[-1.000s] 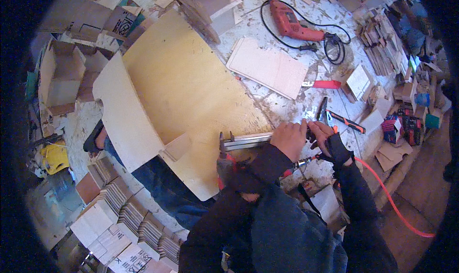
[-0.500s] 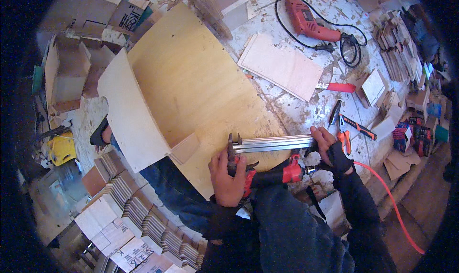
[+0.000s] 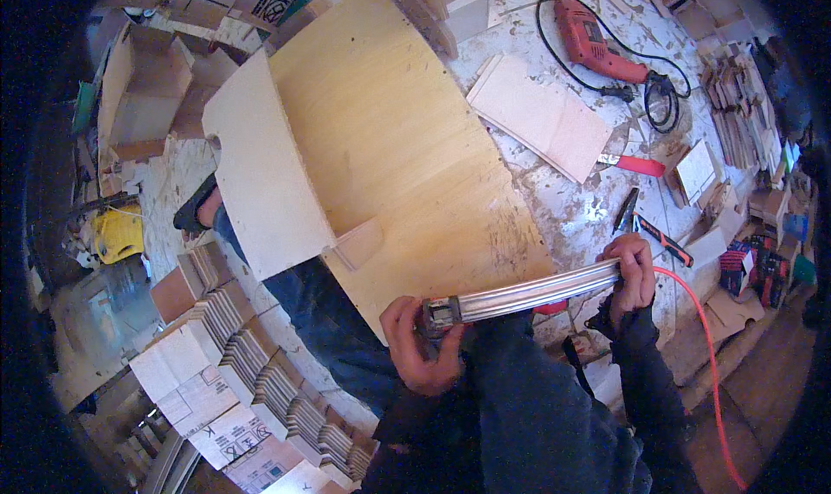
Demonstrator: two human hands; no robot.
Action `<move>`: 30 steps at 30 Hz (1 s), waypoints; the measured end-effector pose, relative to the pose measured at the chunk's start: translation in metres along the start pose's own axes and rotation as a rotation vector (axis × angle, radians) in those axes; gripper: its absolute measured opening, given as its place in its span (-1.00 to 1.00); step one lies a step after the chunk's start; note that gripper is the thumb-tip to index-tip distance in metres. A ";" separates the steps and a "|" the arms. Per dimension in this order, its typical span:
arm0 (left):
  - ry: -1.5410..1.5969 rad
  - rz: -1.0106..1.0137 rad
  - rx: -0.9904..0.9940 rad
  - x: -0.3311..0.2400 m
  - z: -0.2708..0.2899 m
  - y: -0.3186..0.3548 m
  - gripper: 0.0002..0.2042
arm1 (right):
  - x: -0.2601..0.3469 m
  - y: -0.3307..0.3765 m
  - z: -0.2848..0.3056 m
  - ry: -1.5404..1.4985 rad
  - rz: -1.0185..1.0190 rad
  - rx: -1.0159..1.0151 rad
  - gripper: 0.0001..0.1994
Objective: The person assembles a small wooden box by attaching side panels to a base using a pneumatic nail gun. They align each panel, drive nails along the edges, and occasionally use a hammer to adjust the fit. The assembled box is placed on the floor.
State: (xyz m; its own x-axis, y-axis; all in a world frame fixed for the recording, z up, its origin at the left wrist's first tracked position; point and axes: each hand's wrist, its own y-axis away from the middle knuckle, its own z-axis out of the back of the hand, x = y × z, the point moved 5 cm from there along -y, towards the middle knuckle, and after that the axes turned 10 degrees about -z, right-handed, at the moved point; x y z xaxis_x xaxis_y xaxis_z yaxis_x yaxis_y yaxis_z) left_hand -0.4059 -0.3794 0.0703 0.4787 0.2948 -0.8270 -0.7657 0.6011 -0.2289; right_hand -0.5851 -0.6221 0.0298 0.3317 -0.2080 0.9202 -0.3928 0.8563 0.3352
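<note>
A pneumatic nail gun with a long silver magazine [image 3: 537, 292] lies across my lap, its magazine side turned up. My left hand [image 3: 421, 349] is closed round its nose end, thumb and fingers on either side. The far right end of the magazine is in my right hand [image 3: 634, 271], fingers wrapped round it. Most of the red body is hidden under the magazine. A red air hose [image 3: 705, 338] runs off to the right. Just beyond the gun lies a large yellowish wooden board [image 3: 398, 148], with a pale upright panel [image 3: 268, 174] and a small wood block [image 3: 359, 241] at its left side.
A red corded drill [image 3: 593, 44], pale boards [image 3: 541, 118], a red-handled tool [image 3: 639, 164] and pliers [image 3: 662, 239] lie on the littered floor. Stacked wood pieces [image 3: 260, 364] stand at lower left. Wooden boxes [image 3: 147, 87] sit at far left, near a yellow case [image 3: 118, 233].
Both hands have rolled the nail gun so its magazine faces up and its red body is mostly out of sight. The view has shifted, moving the surroundings slightly right.
</note>
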 end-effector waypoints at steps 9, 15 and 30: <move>-0.039 -0.134 -0.046 0.003 0.002 0.007 -0.45 | -0.008 -0.001 0.018 -0.115 0.123 -0.183 -0.87; -0.019 -0.120 -0.025 0.006 0.003 0.007 -0.45 | -0.003 -0.004 0.014 -0.059 0.110 -0.131 -0.84; -0.071 -0.070 -0.109 0.004 0.001 -0.011 -0.44 | 0.009 0.001 -0.018 0.091 0.037 -0.001 -0.77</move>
State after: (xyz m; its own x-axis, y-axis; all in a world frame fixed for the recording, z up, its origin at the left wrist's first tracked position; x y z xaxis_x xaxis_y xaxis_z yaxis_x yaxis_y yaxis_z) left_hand -0.3957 -0.3844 0.0700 0.5592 0.3092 -0.7692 -0.7695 0.5389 -0.3428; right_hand -0.5675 -0.6149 0.0346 0.3935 -0.1326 0.9097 -0.4053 0.8631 0.3012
